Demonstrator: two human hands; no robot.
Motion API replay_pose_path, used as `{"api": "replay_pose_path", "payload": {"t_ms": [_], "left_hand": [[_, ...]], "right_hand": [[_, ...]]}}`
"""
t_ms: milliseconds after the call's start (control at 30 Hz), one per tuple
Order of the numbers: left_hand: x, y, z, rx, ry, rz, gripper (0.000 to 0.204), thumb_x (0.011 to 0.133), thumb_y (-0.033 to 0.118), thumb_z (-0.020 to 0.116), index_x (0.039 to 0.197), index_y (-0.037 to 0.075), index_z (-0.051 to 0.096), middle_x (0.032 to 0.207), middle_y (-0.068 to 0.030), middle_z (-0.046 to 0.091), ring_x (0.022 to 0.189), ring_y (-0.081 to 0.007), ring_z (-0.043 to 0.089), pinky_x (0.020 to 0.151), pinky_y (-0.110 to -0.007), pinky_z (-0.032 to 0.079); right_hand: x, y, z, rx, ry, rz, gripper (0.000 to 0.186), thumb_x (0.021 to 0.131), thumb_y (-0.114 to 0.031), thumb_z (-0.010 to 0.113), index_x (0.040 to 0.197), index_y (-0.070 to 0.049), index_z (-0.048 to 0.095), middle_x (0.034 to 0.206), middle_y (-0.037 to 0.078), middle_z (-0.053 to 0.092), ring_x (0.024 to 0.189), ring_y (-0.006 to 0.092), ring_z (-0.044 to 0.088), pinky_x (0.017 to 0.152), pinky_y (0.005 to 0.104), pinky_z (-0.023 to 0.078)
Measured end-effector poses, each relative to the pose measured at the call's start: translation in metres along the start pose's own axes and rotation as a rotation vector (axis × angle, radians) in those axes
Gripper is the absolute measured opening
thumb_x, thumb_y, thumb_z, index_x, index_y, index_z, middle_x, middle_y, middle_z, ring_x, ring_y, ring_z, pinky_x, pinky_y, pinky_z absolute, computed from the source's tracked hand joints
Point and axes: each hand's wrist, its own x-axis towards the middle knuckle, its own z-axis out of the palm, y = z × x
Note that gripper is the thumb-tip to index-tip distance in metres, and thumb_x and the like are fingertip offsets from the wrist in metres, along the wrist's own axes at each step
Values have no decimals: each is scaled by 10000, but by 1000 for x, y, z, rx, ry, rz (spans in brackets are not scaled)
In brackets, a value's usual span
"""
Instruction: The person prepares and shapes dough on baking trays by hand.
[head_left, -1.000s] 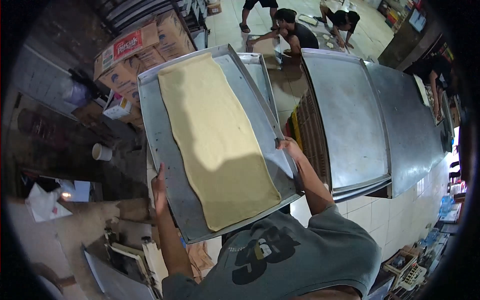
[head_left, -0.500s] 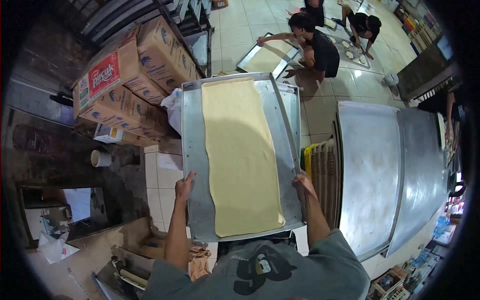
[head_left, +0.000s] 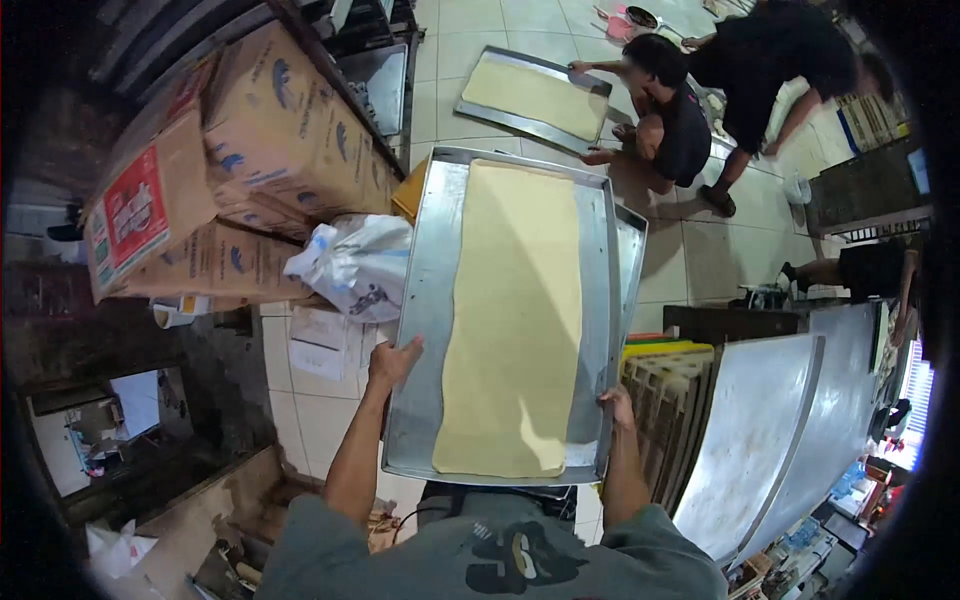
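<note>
A large metal baking tray [head_left: 428, 310] is held out in front of my body. On it lies a long, flat sheet of pale yellow dough [head_left: 515, 320]. My left hand [head_left: 393, 365] grips the tray's left side, thumb over the rim. At the right side, my right hand [head_left: 617, 404] is closed around the edge. Part of another metal tray [head_left: 632, 235] shows past the right rim, seemingly under the first. The fingers beneath the trays are hidden.
Ahead, a squatting person [head_left: 665, 110] holds a dough-covered tray [head_left: 485, 118]; another person [head_left: 785, 70] bends beside them. Cardboard boxes [head_left: 290, 120] and a white plastic bag [head_left: 355, 265] stand left. Stacked crates [head_left: 665, 400] and a metal-topped table [head_left: 750, 430] are at right.
The view has moved forward, bringing the bag and boxes closer. My hands still hold the tray, which now leans slightly rightward at its far end. The second person ahead appears nearer, bending over.
</note>
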Motion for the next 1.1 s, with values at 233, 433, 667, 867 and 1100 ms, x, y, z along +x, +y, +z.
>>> {"api": "replay_pose_path", "payload": {"t_ms": [233,433,667,867,1100], "left_hand": [[90,72,38,-26,-49,167,704,682,639,681,966,-5,688,970,-208,684,951,-352,650,820,-410,497],[188,90,117,73,-169,126,773,668,679,661,973,-30,674,998,-268,652,968,-385,629,819,-442,494],[274,92,202,157,-191,271,801,647,707,658,876,-60,674,908,-273,662,900,-382,649,791,-438,501],[338,29,261,162,-266,233,820,641,667,717,927,-100,664,915,-252,672,877,-320,668,791,-410,504],[421,-14,351,45,-251,169,986,597,722,703,1027,-161,613,1010,-284,649,970,-358,640,852,-395,495]], "right_hand": [[66,82,-51,239,-36,-171,215,831,-190,570,756,0,633,763,99,633,738,230,624,735,364,493],[119,109,-50,188,288,342,127,801,-148,602,743,-40,635,764,63,634,755,187,600,757,315,474],[156,169,-56,476,324,419,113,734,-160,615,758,-50,607,739,70,612,748,225,596,758,381,500],[186,200,-5,457,469,531,102,694,-104,591,783,-55,577,727,76,587,722,239,584,731,385,508],[263,304,-60,531,355,643,185,656,-98,548,833,-51,577,760,72,580,725,237,587,734,434,534]]}}
